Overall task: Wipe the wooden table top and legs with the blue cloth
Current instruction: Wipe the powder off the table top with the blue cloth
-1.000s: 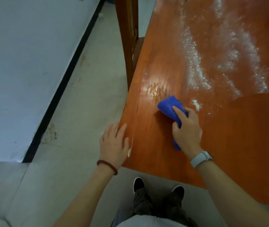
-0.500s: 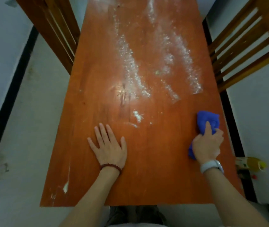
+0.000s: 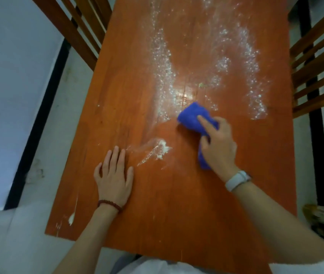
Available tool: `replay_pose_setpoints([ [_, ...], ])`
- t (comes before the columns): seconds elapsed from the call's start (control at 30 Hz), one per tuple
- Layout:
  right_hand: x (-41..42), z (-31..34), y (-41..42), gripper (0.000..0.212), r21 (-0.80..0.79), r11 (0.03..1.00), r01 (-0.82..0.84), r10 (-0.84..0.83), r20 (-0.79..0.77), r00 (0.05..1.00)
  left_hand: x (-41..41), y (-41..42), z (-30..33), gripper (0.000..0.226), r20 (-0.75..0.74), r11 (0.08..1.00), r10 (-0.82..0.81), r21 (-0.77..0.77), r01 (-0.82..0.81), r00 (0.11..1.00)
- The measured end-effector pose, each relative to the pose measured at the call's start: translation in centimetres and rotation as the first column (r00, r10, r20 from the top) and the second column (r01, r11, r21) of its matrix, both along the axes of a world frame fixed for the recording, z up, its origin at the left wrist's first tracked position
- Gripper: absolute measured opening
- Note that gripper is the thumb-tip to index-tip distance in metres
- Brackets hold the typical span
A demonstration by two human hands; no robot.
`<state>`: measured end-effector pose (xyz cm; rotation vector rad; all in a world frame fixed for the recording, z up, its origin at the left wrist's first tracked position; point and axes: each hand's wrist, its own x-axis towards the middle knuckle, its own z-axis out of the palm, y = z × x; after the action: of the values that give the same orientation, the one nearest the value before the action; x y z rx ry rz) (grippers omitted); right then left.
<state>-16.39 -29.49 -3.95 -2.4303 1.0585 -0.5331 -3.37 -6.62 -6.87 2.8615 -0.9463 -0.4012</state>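
The wooden table top [image 3: 186, 204] is reddish brown and runs away from me, streaked with white powder [image 3: 163, 72] across its far half and a small clump near the middle. My right hand [image 3: 218, 145] grips the bunched blue cloth [image 3: 193, 116] and presses it on the table's middle, index finger stretched over it. The cloth touches the near end of a powder streak. My left hand [image 3: 114, 175] lies flat on the table with its fingers spread, left of the small clump. The table legs are hidden.
Wooden slatted chairs stand on both sides: one at the far left [image 3: 78, 26], another at the right [image 3: 315, 66]. A yellow and white container [image 3: 323, 216] lies on the floor at the right. Pale walls and black skirting flank the table.
My right hand has swept the cloth from the table's right edge leftward and forward to the middle. Earlier it was at the left edge. My left hand moved onto the top and stays flat.
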Motion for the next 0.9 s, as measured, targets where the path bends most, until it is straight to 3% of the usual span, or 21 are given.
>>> replay_pose_setpoints([
  [0.07,-0.6,-0.1,-3.2,0.051,0.034,0.950,0.309,-0.303,-0.119,0.945,0.2,0.0,0.4,0.064,-0.019,1.000,-0.001,-0.026,0.000,1.000],
  [0.13,0.4,-0.6,-3.1,0.054,-0.013,0.902,0.431,-0.418,-0.273,0.867,0.6,0.4,0.8,0.060,-0.051,0.997,0.021,-0.080,-0.025,0.998],
  [0.2,2.5,-1.1,0.8,0.054,-0.081,0.965,0.247,-0.260,-0.288,0.922,1.4,1.5,1.1,0.055,-0.051,0.989,0.071,-0.128,-0.077,0.996],
  [0.27,4.4,-1.5,7.1,0.050,-0.094,0.993,-0.076,0.052,-0.235,0.971,2.8,3.3,1.3,0.055,-0.014,0.980,0.146,-0.137,-0.147,0.989],
  [0.33,5.4,-1.2,12.7,0.048,-0.009,0.929,-0.370,0.363,-0.177,0.915,4.2,5.7,1.3,0.059,-0.001,0.972,0.226,-0.070,-0.226,0.974],
  [0.4,5.6,-0.4,14.1,0.048,0.077,0.889,-0.452,0.458,-0.077,0.886,5.3,7.7,1.3,0.067,-0.055,0.951,0.308,0.027,-0.307,0.950],
  [0.5,5.5,0.2,10.2,0.050,0.031,0.984,-0.173,0.173,-0.003,0.985,6.0,9.2,1.0,0.066,-0.169,0.957,0.288,0.025,-0.288,0.943],
  [0.57,5.7,0.3,7.1,0.049,0.063,0.990,0.126,-0.118,-0.117,0.986,6.7,9.7,1.3,0.062,-0.264,0.961,0.228,-0.090,-0.260,0.937],
  [0.63,6.6,0.1,7.8,0.052,0.034,0.970,0.240,-0.222,-0.277,0.935,7.7,10.4,1.7,0.057,-0.378,0.942,0.190,-0.190,-0.277,0.906],
  [0.73,7.9,-0.7,15.4,0.055,-0.047,0.990,-0.133,0.115,-0.268,0.956,9.9,11.7,2.5,0.047,-0.482,0.927,0.136,-0.245,-0.283,0.865],
  [0.8,7.8,-1.0,21.4,0.050,-0.034,0.912,-0.408,0.392,-0.217,0.894,11.6,12.6,3.0,0.042,-0.504,0.911,0.122,-0.284,-0.298,0.855],
  [0.9,6.8,-0.5,27.0,0.044,0.188,0.595,-0.781,0.803,-0.126,0.582,14.1,14.4,3.5,0.038,-0.521,0.863,0.166,-0.334,-0.379,0.837],
])
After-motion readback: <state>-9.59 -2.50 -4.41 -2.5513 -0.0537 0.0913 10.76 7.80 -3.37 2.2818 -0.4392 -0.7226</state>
